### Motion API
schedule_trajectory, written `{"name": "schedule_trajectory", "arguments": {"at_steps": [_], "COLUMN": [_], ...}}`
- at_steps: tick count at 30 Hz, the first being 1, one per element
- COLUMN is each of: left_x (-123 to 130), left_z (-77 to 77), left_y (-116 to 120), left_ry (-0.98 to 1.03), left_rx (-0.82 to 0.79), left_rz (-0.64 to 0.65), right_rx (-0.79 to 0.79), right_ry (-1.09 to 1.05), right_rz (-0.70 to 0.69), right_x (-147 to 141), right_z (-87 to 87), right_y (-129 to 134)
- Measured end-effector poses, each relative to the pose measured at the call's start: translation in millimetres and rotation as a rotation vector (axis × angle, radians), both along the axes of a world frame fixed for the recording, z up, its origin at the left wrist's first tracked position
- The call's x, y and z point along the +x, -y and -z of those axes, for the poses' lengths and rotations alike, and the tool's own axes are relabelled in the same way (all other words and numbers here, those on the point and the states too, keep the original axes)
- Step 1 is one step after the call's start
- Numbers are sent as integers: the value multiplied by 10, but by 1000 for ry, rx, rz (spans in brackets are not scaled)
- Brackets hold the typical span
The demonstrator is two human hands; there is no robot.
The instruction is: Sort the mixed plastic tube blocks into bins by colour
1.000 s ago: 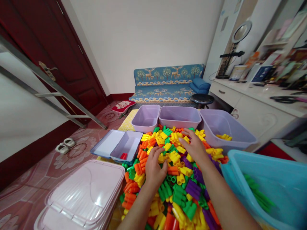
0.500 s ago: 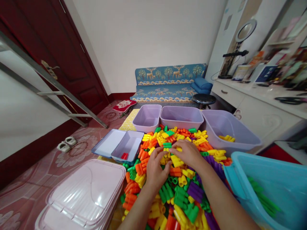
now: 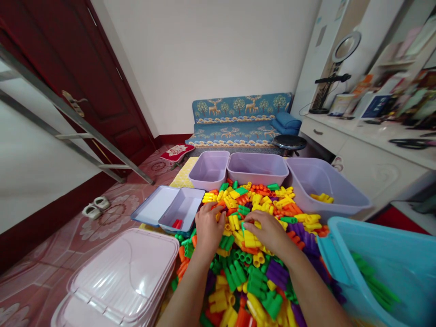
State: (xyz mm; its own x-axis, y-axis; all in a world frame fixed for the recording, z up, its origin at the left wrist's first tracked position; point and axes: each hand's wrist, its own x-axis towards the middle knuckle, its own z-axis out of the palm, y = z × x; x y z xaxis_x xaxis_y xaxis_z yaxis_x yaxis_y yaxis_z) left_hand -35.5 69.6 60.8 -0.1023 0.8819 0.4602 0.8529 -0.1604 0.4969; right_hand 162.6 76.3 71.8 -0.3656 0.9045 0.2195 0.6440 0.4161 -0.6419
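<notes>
A wide heap of yellow, orange, green and purple plastic pieces (image 3: 255,277) covers the table. My left hand (image 3: 209,227) lies over the left part of the heap, its fingers curved and apart above orange and yellow pieces. To its right, my right hand (image 3: 264,229) has its fingers around a yellow piece (image 3: 251,238) near the heap's middle. Yellow and green pieces show between the two hands. What lies under my left palm is hidden.
Behind the heap stand three lilac bins (image 3: 258,168); the right one holds yellow pieces. A blue bin (image 3: 391,268) with green pieces is at right. At left are an open case (image 3: 182,209) with red pieces and stacked pale lids (image 3: 126,272).
My hands have moved apart: the left one shifted left, the right one slightly down onto a yellow piece. Pieces between them have been disturbed, and more yellow ones show there.
</notes>
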Motion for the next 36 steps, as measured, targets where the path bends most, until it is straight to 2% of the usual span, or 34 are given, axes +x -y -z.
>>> {"name": "schedule_trajectory", "arguments": {"at_steps": [4, 7, 10, 12, 14, 17, 19, 22, 24, 27, 29, 31, 34, 36], "left_x": [13, 74, 159, 214, 261, 305, 314, 306, 297, 290, 289, 286, 278, 268], "left_z": [-43, -93, -82, -42, 2, 44, 53, 59, 67, 86, 92, 84, 52, 35], "left_y": [36, 123, 182, 199, 209, 237, 259, 274, 266, 248, 248, 263, 298, 315], "left_ry": [254, 505, 704, 773, 766, 677, 579, 435, 392, 380, 380, 378, 324, 249], "left_rx": [86, 127, 32, -44, -65, -10, 19, 31, 35, 35, 31, 27, 32, 42], "left_rz": [105, 238, 392, 432, 423, 368, 337, 356, 373, 367, 362, 363, 393, 433], "right_rx": [-6, 10, -85, -158, -171, -167, -180, -192, -193, -101, -19, -21, -84, -55], "right_ry": [-78, -249, -434, -453, -391, -310, -278, -233, -370, -887, -1109, -1052, -743, -567], "right_rz": [91, 210, 156, 100, 88, 92, 104, 134, 219, 360, 395, 428, 448, 446], "right_x": [-24, -58, -103, -126, -125, -51, 37, 164, 203, 191, 183, 215, 340, 444], "right_z": [-9, -50, -95, -115, -128, -163, -206, -303, -387, -497, -506, -428, -188, -34], "right_y": [22, 43, 74, 94, 106, 80, 16, -146, -261, -368, -379, -357, -296, -236]}}
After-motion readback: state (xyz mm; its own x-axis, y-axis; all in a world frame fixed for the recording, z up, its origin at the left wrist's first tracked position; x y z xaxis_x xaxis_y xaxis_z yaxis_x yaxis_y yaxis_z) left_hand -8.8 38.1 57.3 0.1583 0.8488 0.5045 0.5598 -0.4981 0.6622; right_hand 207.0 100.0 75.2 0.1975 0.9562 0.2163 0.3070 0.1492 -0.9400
